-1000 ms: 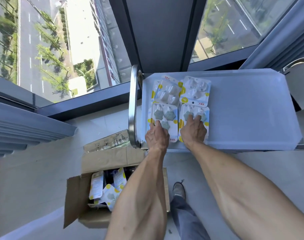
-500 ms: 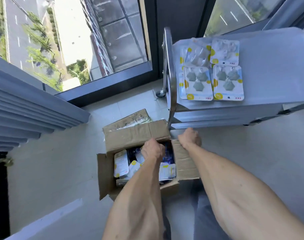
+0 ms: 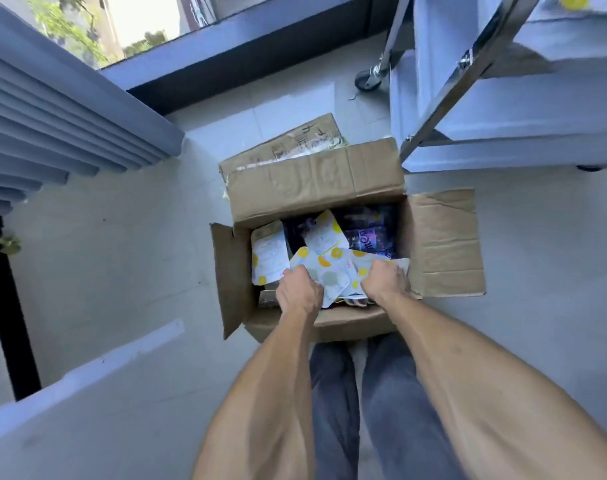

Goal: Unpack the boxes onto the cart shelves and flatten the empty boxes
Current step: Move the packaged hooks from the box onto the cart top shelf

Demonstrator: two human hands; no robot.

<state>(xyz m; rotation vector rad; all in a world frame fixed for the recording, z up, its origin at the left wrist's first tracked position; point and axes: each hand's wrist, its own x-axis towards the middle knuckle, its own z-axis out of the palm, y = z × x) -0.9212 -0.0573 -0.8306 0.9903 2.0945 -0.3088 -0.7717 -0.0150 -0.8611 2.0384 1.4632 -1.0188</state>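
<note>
An open cardboard box [image 3: 316, 181] stands on the floor in front of my legs, flaps folded outward. Inside lie several white blister packs [image 3: 329, 268] with yellow dots, over dark purple packets [image 3: 368, 233]. My left hand [image 3: 298, 296] is closed on the left edge of the top blister packs. My right hand [image 3: 385, 280] grips their right edge. Both hands are inside the box near its front wall. The cart [image 3: 503, 109] stands at the upper right, its shelves seen from the side.
A flattened piece of cardboard [image 3: 295, 140] lies behind the box. A cart wheel [image 3: 368, 79] and chrome frame [image 3: 468, 67] are close to the box's far right corner. A window sill and a folded blind border the left side. Pale floor tiles surround the box.
Both hands left the packs laid on the cart's top shelf, dropped to the box on the floor and closed on blister packs inside it. My view tilted down.
</note>
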